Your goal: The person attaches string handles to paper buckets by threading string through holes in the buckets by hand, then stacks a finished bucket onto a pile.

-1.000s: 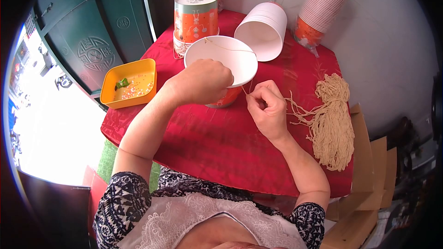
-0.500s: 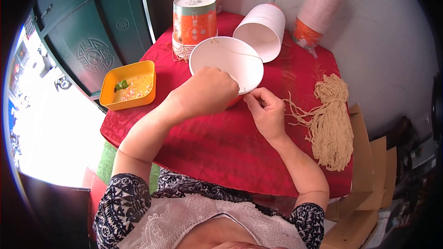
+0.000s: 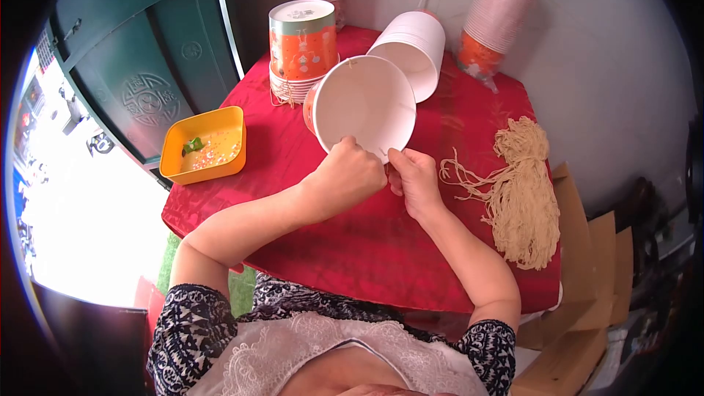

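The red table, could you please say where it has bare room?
Bare cloth shows on the near side of the left hand and right hand, between the yellow tray and tilted bucket, and between the lying buckets and yarn. The back is crowded by those buckets and upturned buckets.

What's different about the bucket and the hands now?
The bucket has tipped, so its mouth faces the person more. The left hand has moved right and nearer the person, closer to the right hand at the rim. The yellow box and yarn bundle stayed put.
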Motion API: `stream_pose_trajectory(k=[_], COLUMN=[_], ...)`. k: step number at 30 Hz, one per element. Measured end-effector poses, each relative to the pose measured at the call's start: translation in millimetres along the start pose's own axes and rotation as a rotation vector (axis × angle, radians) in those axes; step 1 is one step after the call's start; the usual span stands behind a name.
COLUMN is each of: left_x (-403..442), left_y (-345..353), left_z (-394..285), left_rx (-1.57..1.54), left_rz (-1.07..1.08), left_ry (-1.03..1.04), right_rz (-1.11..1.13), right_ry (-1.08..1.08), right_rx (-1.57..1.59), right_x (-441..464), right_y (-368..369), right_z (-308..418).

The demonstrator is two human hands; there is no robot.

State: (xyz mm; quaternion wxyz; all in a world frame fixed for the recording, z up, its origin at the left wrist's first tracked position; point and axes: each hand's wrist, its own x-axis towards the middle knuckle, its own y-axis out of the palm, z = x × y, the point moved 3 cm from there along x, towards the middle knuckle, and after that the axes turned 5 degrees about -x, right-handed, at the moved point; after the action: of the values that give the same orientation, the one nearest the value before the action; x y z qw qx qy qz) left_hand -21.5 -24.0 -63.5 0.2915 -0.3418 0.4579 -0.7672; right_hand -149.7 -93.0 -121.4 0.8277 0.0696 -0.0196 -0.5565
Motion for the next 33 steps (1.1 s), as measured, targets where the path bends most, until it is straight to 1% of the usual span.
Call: stream_pose_trajectory(k=[1, 4, 7, 10, 13, 16, 22, 25, 28, 31, 33], left_x=[-2, -10, -14, -13, -14, -14, -15, -17, -17, -19, -21], left_y=[6, 25, 31, 38, 55, 68, 68, 73, 77, 84, 83], left_z=[-1, 4, 12, 16, 18, 21, 24, 24, 21, 21, 22], left_rx=[0.018, -0.165, -0.424, -0.55, -0.572, -0.628, -0.727, -0.765, -0.804, -0.854, -0.882], left_rz=[0.037, -0.036, -0.073, -0.093, -0.223, -0.159, -0.208, -0.214, -0.265, -0.266, -0.219], left_ry=[0.007, -0.049, -0.269, -0.463, -0.431, -0.421, -0.472, -0.487, -0.509, -0.545, -0.55], right_rz=[0.008, 0.036, 0.05, 0.029, 0.048, 0.078, 0.071, 0.083, 0.105, 0.144, 0.229], right_ry=[0.019, 0.076, 0.109, 0.157, 0.16, 0.153, 0.121, 0.113, 0.111, 0.109, 0.14], right_rx=[-0.006, -0.05, -0.075, -0.086, -0.128, -0.154, -0.257, -0.273, -0.283, -0.377, -0.539], right_x=[1, 3, 2, 1, 0, 0, 3, 2, 3, -2, -1], right_y=[1, 1, 4, 8, 9, 10, 11, 12, 11, 14, 9], right_z=[-4, -8, -11, -19, -23, -25, -29, -28, -28, -12, -10])
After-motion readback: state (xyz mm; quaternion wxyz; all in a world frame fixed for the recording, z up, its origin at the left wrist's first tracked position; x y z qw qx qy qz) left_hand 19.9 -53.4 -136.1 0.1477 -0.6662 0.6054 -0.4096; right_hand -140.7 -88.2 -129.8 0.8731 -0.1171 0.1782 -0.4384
